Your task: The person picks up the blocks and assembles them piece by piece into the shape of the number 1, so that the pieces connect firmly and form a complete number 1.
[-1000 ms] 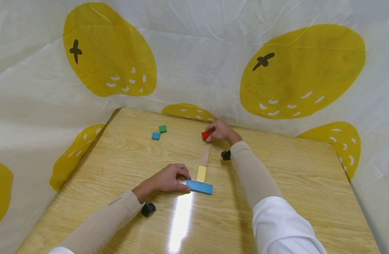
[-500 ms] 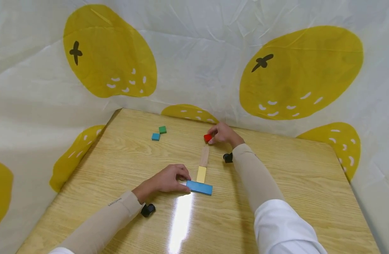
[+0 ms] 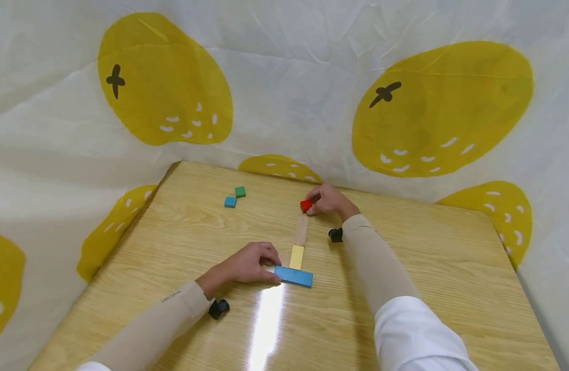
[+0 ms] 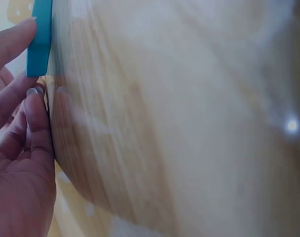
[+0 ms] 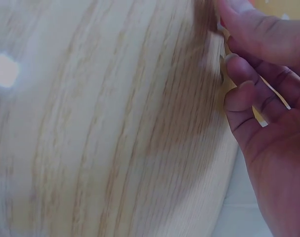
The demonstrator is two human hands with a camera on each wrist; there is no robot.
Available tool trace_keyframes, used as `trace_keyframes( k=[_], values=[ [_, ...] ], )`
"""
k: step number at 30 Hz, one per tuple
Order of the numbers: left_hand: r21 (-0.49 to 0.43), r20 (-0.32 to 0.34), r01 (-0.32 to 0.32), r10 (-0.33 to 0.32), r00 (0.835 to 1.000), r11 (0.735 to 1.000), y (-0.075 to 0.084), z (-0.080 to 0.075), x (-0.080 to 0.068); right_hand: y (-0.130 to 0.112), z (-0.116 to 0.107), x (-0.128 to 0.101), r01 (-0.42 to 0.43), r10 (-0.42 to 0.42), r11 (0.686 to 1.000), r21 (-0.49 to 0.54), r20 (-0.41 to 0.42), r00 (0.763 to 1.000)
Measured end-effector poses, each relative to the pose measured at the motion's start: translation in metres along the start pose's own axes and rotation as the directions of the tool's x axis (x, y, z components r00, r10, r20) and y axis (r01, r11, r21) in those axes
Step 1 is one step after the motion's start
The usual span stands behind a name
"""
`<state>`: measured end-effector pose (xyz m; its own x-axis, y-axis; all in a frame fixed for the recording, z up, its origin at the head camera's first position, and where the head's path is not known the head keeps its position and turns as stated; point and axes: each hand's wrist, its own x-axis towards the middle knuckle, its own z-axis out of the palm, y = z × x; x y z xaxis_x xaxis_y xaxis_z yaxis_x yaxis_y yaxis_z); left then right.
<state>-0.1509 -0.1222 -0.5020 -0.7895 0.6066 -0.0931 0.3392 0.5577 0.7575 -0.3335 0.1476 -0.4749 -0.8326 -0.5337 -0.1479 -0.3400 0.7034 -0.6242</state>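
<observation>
With thumb and fingers my left hand (image 3: 253, 263) pinches the left end of a long blue block (image 3: 295, 276) that lies flat on the table. The left wrist view shows the end of this blue block (image 4: 39, 47) between thumb and fingers. Behind its middle sits a yellow block (image 3: 297, 256), and a plain wooden block (image 3: 301, 230) continues the line away from me. My right hand (image 3: 328, 199) pinches a small red block (image 3: 305, 206) just beyond the wooden block's far end. In the right wrist view the thumb and fingers hide most of the red block.
A small blue block (image 3: 230, 202) and a green block (image 3: 240, 191) lie near each other at the back left of the wooden table (image 3: 433, 257). A lemon-patterned cloth (image 3: 289, 103) hangs along the back and sides.
My right hand has brought the red block slightly nearer and to the right, towards the wooden block's far end. The left hand keeps its grip on the long blue block.
</observation>
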Motion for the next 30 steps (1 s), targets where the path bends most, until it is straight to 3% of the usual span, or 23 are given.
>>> trace_keyframes(
  k=[30],
  values=[
    [0.001,-0.004,-0.018,0.018,1.0,1.0,0.002,-0.001,-0.002,0.002,0.007,-0.011,-0.027,0.029,0.997,0.069,-0.037,0.999]
  ],
)
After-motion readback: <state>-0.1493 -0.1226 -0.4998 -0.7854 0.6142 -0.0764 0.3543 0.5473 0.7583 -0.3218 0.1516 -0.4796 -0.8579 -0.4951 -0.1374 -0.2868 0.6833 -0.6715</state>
